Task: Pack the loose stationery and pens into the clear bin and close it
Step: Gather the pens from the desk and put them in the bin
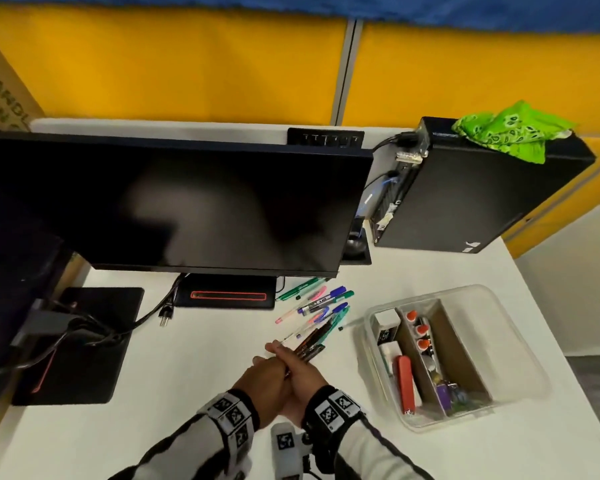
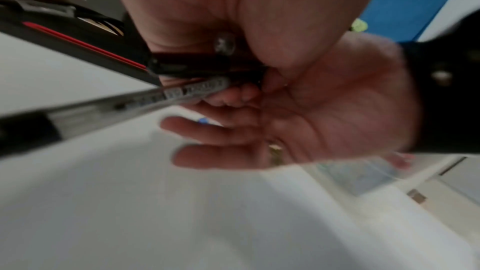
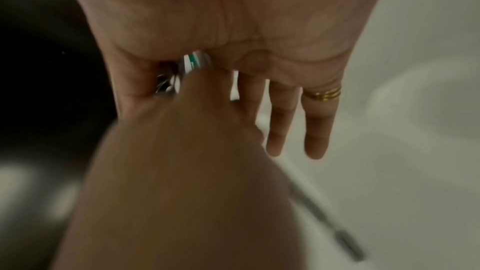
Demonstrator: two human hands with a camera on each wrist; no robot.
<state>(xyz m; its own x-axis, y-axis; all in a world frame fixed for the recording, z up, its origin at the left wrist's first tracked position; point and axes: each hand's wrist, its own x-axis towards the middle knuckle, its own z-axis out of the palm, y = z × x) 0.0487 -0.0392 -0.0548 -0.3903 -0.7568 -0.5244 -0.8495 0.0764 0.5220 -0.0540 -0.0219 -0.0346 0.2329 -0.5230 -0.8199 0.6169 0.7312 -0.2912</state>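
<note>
The clear bin (image 1: 492, 299) sits open on the white desk (image 1: 201, 393), partly filled. No lid shows. Many loose pens (image 1: 321, 304) lie beside it. The left hand (image 1: 262, 379) and right hand (image 1: 303, 374) press together, fingers curled around a bunch of pens (image 1: 312, 342).

we saw a white desk (image 1: 201, 379). ahead of the hands on it lay a scatter of loose pens (image 1: 321, 303), and to their right sat the clear bin (image 1: 520, 344), its lid off. farther ahead stood a monitor base (image 1: 226, 295), left of the hands a black stand plate (image 1: 80, 344) with cables (image 1: 94, 332), and far right a computer tower (image 1: 482, 192).
</note>
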